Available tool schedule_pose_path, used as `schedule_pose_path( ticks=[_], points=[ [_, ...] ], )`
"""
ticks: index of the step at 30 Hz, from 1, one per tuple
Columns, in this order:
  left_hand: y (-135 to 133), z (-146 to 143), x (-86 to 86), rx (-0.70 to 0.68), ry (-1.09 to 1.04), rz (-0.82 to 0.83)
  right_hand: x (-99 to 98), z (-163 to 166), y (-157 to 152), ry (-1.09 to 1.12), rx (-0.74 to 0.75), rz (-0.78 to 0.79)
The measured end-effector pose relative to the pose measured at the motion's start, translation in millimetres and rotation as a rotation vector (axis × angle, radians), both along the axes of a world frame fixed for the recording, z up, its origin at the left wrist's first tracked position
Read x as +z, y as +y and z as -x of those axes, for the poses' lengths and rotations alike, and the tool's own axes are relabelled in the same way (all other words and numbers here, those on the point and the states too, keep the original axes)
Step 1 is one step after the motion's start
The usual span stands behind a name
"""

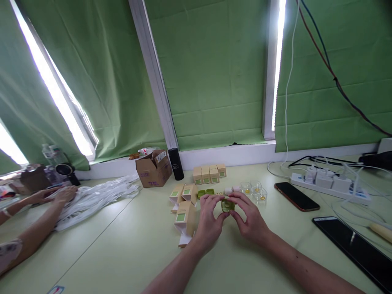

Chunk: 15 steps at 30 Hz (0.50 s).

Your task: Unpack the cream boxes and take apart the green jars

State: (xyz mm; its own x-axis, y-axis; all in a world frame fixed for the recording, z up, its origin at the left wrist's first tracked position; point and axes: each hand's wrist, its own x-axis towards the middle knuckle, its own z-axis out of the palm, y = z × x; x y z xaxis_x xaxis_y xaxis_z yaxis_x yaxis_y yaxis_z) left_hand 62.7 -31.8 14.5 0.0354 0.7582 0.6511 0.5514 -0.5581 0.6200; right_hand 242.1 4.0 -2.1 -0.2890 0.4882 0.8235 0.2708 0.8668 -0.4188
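Observation:
Both my hands meet over the pale green table (pixel 128 253), pinching a small green clear-topped jar (pixel 228 205) between their fingertips. My left hand (pixel 210 222) grips it from the left, my right hand (pixel 249 218) from the right. Just left of my left hand lie opened beige cartons with green labels (pixel 184 216). Beyond my fingers sit two green jar parts (pixel 206 192), small white caps (pixel 232 189) and clear cups with yellow centres (pixel 254 189). A row of closed beige boxes (pixel 209 173) stands further back.
A brown cardboard box (pixel 154 167) and a black cylinder (pixel 176 163) stand near the window sill. Two phones (pixel 296 196) (pixel 355 245) and a power strip with chargers (pixel 329 184) lie at the right. At left another person's hands (pixel 58 195) rest on white plastic bags (pixel 94 194).

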Motion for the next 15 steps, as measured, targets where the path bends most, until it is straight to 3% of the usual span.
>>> schedule_pose_path(
  ticks=[15],
  points=[
    [-4.2,-1.6,-4.3,0.029,0.213,-0.162,-3.5,1.3,2.4,-0.052,-0.075,-0.074]
  ],
)
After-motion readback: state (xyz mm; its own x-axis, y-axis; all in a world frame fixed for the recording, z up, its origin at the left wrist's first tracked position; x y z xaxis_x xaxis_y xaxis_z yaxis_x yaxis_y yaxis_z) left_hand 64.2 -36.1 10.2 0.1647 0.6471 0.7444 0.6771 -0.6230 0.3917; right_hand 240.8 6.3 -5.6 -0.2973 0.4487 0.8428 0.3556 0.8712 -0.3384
